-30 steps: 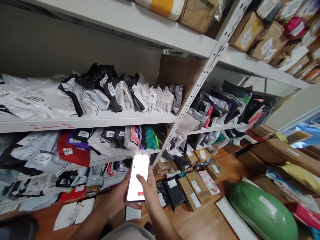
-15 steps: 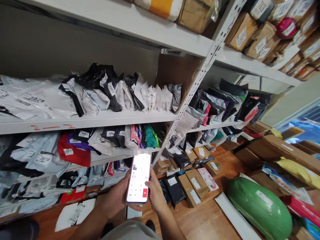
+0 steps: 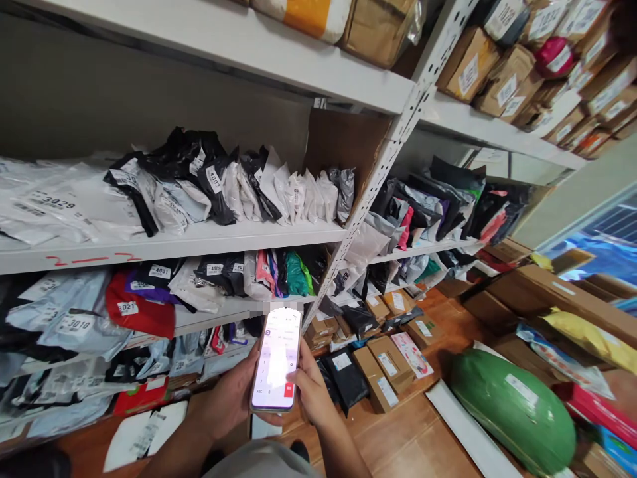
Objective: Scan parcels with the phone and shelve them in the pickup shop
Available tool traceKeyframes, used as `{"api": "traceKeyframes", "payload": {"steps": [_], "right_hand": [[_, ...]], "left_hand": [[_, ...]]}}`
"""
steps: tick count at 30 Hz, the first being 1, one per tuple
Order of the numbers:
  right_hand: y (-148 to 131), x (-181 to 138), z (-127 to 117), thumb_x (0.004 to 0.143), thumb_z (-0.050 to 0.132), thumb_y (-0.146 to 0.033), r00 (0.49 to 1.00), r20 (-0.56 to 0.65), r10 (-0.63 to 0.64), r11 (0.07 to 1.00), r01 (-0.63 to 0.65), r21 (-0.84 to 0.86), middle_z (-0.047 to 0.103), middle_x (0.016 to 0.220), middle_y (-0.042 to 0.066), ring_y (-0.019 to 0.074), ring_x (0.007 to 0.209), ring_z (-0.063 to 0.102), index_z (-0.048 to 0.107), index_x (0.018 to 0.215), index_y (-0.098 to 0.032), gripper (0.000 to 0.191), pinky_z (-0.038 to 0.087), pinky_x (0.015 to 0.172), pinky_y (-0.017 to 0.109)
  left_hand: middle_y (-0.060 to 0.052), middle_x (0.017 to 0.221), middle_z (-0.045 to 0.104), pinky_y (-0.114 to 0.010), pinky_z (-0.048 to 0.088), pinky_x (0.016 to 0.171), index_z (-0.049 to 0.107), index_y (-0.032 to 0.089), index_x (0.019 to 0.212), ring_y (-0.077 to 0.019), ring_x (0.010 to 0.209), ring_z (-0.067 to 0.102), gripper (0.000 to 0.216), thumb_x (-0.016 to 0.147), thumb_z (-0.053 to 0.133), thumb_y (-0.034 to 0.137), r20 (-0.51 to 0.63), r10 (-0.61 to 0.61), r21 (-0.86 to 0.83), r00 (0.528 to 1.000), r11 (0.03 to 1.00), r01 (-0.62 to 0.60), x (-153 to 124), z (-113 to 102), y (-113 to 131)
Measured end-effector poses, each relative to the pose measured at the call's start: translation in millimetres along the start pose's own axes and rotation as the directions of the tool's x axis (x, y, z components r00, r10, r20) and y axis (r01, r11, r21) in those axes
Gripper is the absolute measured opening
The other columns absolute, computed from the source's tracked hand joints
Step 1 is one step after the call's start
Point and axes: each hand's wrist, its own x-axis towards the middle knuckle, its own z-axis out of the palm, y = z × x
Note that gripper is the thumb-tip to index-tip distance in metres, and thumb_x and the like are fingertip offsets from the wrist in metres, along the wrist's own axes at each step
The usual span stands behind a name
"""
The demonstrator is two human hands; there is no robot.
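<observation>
Head view showed the left hand [image 3: 233,395] clasped around the phone [image 3: 273,362] at lower centre, apparently steadying it for the right hand [image 3: 313,390], whose thumb [image 3: 295,378] met its edge, grip otherwise hidden.

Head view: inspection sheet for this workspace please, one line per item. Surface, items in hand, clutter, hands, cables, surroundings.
Surface: white shelf bears bagged parcels; its edge is marked "2—2" in red.
Items in hand: phone, screen lit, number keys partly washed out by glare.
Clutter: black parcel, cartons and a big green parcel on the wooden floor.
Hands: left hand holds the phone; right hand has its thumb at the red key, contact unclear.
Cables: nothing seen.
Surroundings: perforated white upright between shelf bays; labelled boxes on the upper right shelf.
</observation>
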Motion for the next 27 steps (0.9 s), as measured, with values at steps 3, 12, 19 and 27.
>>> {"api": "traceKeyframes", "payload": {"steps": [3,12,19,27], "right_hand": [[0,-2,-5,0.059,0.054,-0.016,1.0,0.006,-0.003,1.0,0.003,0.016,0.062,0.121,0.002,0.0254,0.11,0.054,0.048,0.129,-0.021,0.07,0.041,0.09,0.034],[-11,-12,-26,0.077,0.064,-0.033,0.989,-0.126,-0.077,0.997,0.081,0.02,0.06,0.123,0.006,0.0244,0.109,0.055,0.046,0.122,-0.022,0.049,0.039,0.094,0.036],[-45,-43,-75,0.065,0.077,-0.028,0.989,-0.063,-0.137,0.989,0.14,0.046,0.063,0.11,0.004,0.0205,0.096,0.058,0.04,0.123,-0.025,0.068,0.043,0.081,0.03],[-79,-96,-95,0.058,0.072,-0.013,0.898,-0.366,-0.245,0.962,0.177,-0.209,0.059,0.114,0.005,0.0222,0.1,0.056,0.035,0.124,-0.023,0.077,0.043,0.085,0.032]], "left_hand": [[-0.012,0.109,0.068,-0.043,0.057,0.062,0.021,0.024,0.146,-0.0297,0.082,0.066,0.086,0.075,0.06,0.052,-0.016,-0.004,-0.031,1.0,1.0,0.004,3,-1,-1],[-0.011,0.133,0.055,-0.04,0.056,0.063,0.0,0.032,0.148,-0.0329,0.097,0.063,0.095,0.073,0.059,0.037,0.13,-0.04,-0.079,0.991,0.996,0.051,29,20,-12],[-0.012,0.134,0.054,-0.047,0.057,0.066,-0.001,0.03,0.148,-0.0343,0.1,0.063,0.083,0.081,0.049,0.031,0.196,-0.111,-0.083,0.974,0.988,0.13,68,57,-41],[-0.01,0.131,0.057,-0.039,0.055,0.065,-0.003,0.033,0.147,-0.0321,0.104,0.06,0.094,0.073,0.054,0.027,0.37,-0.254,-0.009,0.894,0.961,0.277,97,110,-68]]}}
